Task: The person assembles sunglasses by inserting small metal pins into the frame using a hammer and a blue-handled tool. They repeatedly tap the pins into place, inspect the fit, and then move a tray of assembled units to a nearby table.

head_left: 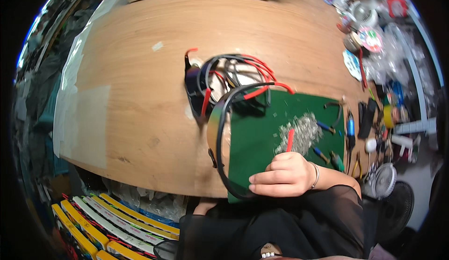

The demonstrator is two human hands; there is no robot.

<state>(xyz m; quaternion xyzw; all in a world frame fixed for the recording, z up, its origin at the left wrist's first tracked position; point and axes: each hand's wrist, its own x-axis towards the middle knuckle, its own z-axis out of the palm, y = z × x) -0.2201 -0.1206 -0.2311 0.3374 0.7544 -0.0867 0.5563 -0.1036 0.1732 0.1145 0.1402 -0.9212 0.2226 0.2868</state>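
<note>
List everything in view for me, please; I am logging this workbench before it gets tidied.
round wooden table: one, brown, fills the middle
green cutting mat: one, on the table's near right part
tangle of red and black wires: one bundle, mid-table, at the mat's far edge
thick black cable loop: one, curving along the mat's left edge to the hand
pile of small silvery bits: one, on the mat
pliers and hand tools: several, blue and dark handles, right of the mat
small white fan: one, lower right
yellow flat packs: several, below the table, lower left
right hand: closed around a red wire; left hand not visible
</note>
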